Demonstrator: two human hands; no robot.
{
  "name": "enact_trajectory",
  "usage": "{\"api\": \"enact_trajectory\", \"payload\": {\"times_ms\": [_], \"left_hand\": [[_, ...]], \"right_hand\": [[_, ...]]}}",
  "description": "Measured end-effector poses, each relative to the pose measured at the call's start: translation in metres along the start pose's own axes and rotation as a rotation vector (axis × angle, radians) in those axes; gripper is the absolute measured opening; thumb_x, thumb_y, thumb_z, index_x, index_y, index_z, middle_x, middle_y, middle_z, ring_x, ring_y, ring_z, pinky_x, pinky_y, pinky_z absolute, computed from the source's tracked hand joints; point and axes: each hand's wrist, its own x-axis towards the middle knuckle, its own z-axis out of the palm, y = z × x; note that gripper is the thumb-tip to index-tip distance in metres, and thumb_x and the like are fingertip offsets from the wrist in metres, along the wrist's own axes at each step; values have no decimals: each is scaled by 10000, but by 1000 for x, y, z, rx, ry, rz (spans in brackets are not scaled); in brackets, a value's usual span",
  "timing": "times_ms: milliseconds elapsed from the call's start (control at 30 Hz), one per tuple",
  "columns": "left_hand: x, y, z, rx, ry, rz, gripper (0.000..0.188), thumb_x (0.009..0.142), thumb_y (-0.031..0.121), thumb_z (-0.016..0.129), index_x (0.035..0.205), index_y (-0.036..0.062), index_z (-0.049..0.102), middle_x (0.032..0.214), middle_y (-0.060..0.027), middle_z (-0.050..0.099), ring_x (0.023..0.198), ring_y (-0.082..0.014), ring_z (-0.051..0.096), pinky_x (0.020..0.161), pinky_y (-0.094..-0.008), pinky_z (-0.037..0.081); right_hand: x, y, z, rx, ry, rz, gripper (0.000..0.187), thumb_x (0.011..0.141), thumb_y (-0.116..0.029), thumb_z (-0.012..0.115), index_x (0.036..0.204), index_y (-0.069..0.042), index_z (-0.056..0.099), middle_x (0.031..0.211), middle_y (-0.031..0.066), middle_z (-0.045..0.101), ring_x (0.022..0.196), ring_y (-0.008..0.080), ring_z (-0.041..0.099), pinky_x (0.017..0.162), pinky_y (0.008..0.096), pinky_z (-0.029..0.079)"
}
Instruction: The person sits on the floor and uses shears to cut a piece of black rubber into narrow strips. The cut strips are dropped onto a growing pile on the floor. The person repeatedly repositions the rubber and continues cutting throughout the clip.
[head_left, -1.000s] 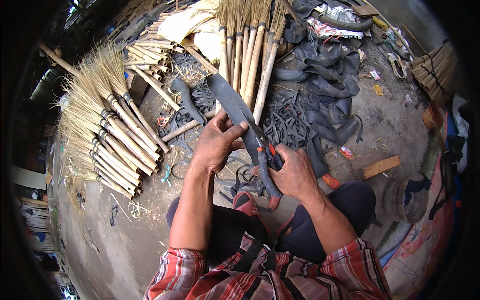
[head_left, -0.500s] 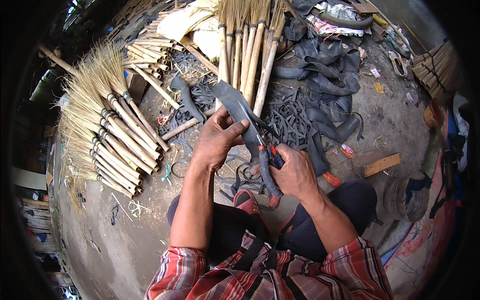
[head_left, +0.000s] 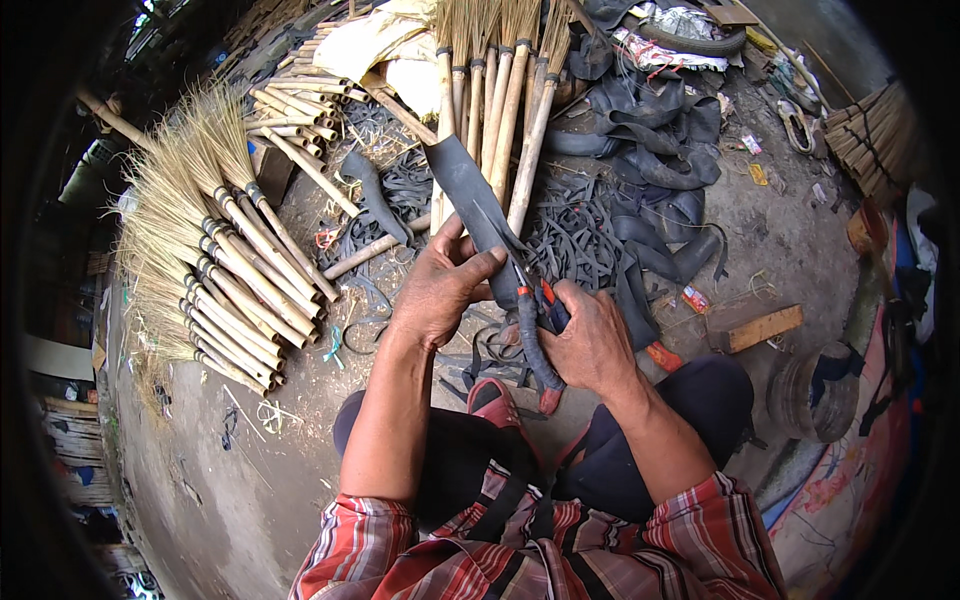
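Observation:
My left hand [head_left: 445, 290] pinches a long flat piece of black rubber [head_left: 463, 180] between thumb and fingers. The piece slants up and away to the left, its wide far end standing free. My right hand [head_left: 592, 340] is closed round the handles of a pair of scissors [head_left: 534, 345], which are bound in black wrapping with red-orange parts near the pivot. The blades point up and left and lie along the right edge of the rubber, close to my left thumb. Part of the blades and the second handle are hidden.
A heap of cut black rubber strips [head_left: 575, 235] lies beyond my hands, with larger rubber pieces [head_left: 655, 130] behind it. Grass brooms with pale handles [head_left: 255, 290] lie at the left; more brooms [head_left: 500, 120] lie ahead. A wood block [head_left: 765, 330] sits at the right.
The rubber's far end has swung slightly up and away. A narrow strip that stood off its right side now lies closer to it. My right hand has barely moved.

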Motion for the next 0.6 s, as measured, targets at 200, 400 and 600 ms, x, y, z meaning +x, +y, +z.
{"api": "enact_trajectory", "payload": {"times_ms": [200,400,600], "left_hand": [[4,6,-4,-38,63,17,494,988,36,679,1454,62,517,1092,-14,725,924,-105,701,785,-335,637],[-2,2,4,26,2,-1,525,984,27,675,1478,55,501,1109,-16,727,912,-115,699,790,-339,631],[1,2,3,12,5,23,504,986,24,666,1466,52,515,1095,-7,716,900,-114,692,773,-334,636]], "right_hand": [[-1,-5,0,59,-72,92,654,722,-577,907,763,-3,597,630,195,595,609,403,633,622,487,469],[2,-3,2,-68,31,-53,671,738,-618,879,865,-14,616,810,182,674,761,413,637,727,513,464],[-2,-8,-5,22,-93,146,665,734,-604,890,807,-9,604,686,186,626,653,385,639,652,487,475]]}}
